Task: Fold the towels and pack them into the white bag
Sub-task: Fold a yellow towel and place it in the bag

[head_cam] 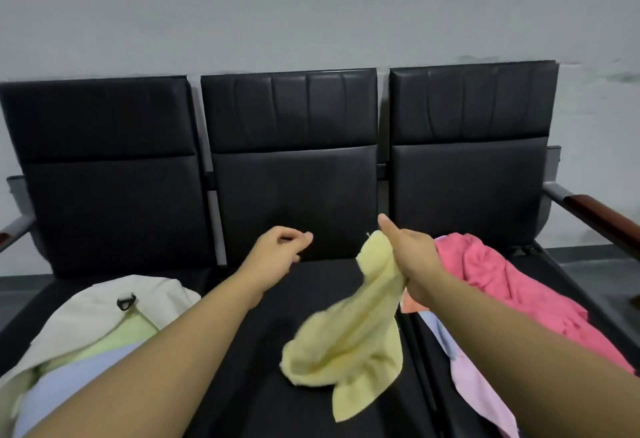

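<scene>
Two bare forearms, no sleeves; left hand (277, 250), right hand (412, 257) ungloved, ringless.

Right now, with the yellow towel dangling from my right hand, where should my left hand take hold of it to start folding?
Probably the loose lower corner, reached from the left. The yellow towel hangs bunched from the right hand, which grips its top, so its bottom trails free over the middle seat. The left hand holds nothing and is on that side.
</scene>
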The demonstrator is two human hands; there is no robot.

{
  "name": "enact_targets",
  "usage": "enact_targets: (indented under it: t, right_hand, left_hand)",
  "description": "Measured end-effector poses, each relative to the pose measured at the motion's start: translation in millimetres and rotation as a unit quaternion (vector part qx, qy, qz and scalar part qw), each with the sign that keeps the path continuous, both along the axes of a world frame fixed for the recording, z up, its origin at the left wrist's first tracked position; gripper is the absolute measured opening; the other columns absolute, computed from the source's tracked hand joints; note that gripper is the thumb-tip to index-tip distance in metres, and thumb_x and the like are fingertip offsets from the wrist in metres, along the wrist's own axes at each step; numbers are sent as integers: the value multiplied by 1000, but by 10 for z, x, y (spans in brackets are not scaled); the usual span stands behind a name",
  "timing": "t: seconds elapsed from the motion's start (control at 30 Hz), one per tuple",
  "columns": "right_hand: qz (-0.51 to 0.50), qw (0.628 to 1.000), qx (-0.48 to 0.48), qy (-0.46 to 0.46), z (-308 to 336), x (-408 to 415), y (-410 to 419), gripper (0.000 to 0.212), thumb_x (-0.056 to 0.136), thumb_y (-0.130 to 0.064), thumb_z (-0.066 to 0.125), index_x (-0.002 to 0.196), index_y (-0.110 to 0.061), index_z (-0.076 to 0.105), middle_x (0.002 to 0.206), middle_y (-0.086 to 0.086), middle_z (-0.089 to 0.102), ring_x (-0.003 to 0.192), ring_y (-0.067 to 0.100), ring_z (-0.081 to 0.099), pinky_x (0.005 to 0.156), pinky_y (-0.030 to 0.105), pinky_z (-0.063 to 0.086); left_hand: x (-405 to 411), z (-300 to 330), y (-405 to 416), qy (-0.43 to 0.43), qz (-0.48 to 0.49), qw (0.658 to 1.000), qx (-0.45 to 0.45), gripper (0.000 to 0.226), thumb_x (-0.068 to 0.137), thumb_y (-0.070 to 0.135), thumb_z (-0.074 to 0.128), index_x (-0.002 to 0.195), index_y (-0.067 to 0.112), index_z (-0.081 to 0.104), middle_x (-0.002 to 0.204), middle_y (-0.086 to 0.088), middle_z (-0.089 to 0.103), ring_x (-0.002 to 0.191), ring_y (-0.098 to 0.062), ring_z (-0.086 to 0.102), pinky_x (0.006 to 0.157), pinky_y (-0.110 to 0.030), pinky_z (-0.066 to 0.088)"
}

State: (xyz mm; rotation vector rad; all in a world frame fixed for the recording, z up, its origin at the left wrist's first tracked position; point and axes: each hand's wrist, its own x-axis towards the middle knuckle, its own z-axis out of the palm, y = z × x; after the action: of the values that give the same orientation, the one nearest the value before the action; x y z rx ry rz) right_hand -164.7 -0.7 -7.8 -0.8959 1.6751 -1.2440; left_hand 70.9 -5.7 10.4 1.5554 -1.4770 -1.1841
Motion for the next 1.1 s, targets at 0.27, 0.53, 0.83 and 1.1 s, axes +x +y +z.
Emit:
enact_targets:
  t: [0.27, 0.53, 0.83, 1.1]
  right_hand:
    - [74, 994, -73, 17, 120, 225, 153, 72, 90, -62, 61, 93, 9, 65, 76, 9, 61, 71, 17, 60, 69, 35, 52]
    - [205, 968, -122, 73, 334, 93, 312, 47, 79, -55, 78, 88, -11, 63, 78, -5, 65, 74, 9, 63, 65, 25, 48]
    - [341, 938, -49, 48, 339, 38, 379, 38, 77, -46, 83, 85, -10, 75, 86, 9, 76, 79, 20, 71, 76, 35, 57]
    - [357, 919, 32, 165, 213, -196, 376, 73, 59, -68, 86, 84, -1, 70, 80, 2, 74, 75, 17, 71, 75, 32, 55]
  left_hand:
    - [-596, 141, 199, -6, -119, 992, -43, 40, 86, 61, 70, 106, 26, 73, 102, 6, 76, 99, -15, 71, 96, -41, 56]
    - [-328, 405, 125, 99, -95, 986, -92, 18, 100, 29, 64, 108, 12, 64, 99, -13, 76, 90, -25, 72, 92, -51, 59]
    - [-10, 586, 88, 123, -59, 985, -104, 15, 101, 29, 64, 107, 17, 69, 90, -3, 73, 78, -17, 67, 68, -34, 54]
    - [630, 539, -59, -59, 39, 983, -167, 10, 98, 31, 65, 96, 23, 70, 94, 1, 71, 83, -14, 66, 73, -31, 52]
